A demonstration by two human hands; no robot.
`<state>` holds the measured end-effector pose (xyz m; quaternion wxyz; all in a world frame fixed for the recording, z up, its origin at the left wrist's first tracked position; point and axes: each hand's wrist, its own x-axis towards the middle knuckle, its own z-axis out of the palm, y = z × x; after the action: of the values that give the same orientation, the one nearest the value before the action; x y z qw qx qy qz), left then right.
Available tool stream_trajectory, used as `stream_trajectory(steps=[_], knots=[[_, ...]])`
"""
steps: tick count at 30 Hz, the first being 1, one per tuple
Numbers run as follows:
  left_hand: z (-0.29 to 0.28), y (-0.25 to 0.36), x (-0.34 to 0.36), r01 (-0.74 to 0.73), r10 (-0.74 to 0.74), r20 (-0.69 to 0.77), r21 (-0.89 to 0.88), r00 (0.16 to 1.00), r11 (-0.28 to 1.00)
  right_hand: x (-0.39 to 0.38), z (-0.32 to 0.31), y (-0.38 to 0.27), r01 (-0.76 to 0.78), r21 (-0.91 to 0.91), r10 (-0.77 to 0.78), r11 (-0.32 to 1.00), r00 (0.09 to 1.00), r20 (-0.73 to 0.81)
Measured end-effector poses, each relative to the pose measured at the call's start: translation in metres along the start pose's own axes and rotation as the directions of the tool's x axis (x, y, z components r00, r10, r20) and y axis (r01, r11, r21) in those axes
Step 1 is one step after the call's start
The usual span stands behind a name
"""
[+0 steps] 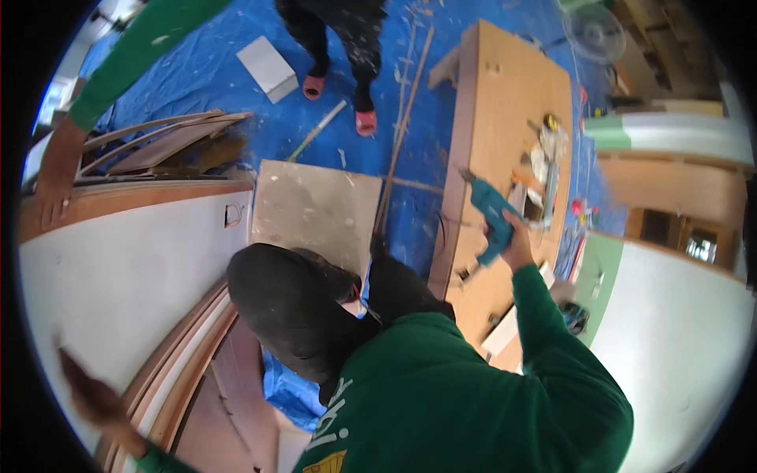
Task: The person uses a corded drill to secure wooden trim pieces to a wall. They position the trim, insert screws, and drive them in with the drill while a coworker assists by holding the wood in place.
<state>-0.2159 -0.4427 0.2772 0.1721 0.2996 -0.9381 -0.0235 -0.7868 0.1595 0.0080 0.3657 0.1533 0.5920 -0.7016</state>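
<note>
My right hand (516, 240) is closed around the grip of a teal power drill (490, 206), held above the long wooden workpiece. The drill's nose points toward the far left. My left hand (95, 394) is low at the left beside a white panel (134, 264). It is blurred, with its fingers stretched out and nothing visible in them. A small rectangular cutout (233, 214) shows in the panel. Another person's hand (59, 169), below a green sleeve, lies flat on the panel's brown wooden edge (134, 195).
A person in dark trousers (335, 35) and red slippers stands on blue sheeting (197, 71). A white box (266, 67), a beige board (315, 201) and long strips lie on the floor. Tools and a tape measure (550, 122) lie on the wooden surface (505, 102). A fan (593, 34) stands far right.
</note>
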Motion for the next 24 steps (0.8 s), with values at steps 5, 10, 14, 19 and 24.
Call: stream_trajectory(steps=[5, 10, 14, 19, 24], knots=[[0.109, 0.066, -0.214, 0.53, -0.471, 0.564, 0.069, 0.678, 0.845, 0.056, -0.082, 0.07, 0.106, 0.322, -0.058, 0.941, 0.987, -0.153], [0.059, 0.153, -0.421, 0.526, -0.682, 0.639, 0.466, 0.356, 0.711, 0.096, -0.137, 0.086, 0.066, 0.507, -0.062, 0.86, 0.998, -0.025], [-0.01, 0.231, -0.46, 0.613, -0.823, 0.554, 0.608, 0.128, 0.505, 0.118, -0.136, 0.088, 0.067, 0.474, -0.03, 0.878, 0.996, -0.084], [-0.023, 0.257, -0.451, 0.687, -0.883, 0.464, 0.618, 0.074, 0.382, 0.133, -0.182, 0.097, -0.035, 0.491, -0.028, 0.87, 0.992, 0.121], [0.016, 0.23, -0.468, 0.718, -0.84, 0.514, 0.517, 0.175, 0.466, 0.139, -0.221, 0.114, 0.017, 0.195, 0.012, 0.981, 0.989, -0.15]])
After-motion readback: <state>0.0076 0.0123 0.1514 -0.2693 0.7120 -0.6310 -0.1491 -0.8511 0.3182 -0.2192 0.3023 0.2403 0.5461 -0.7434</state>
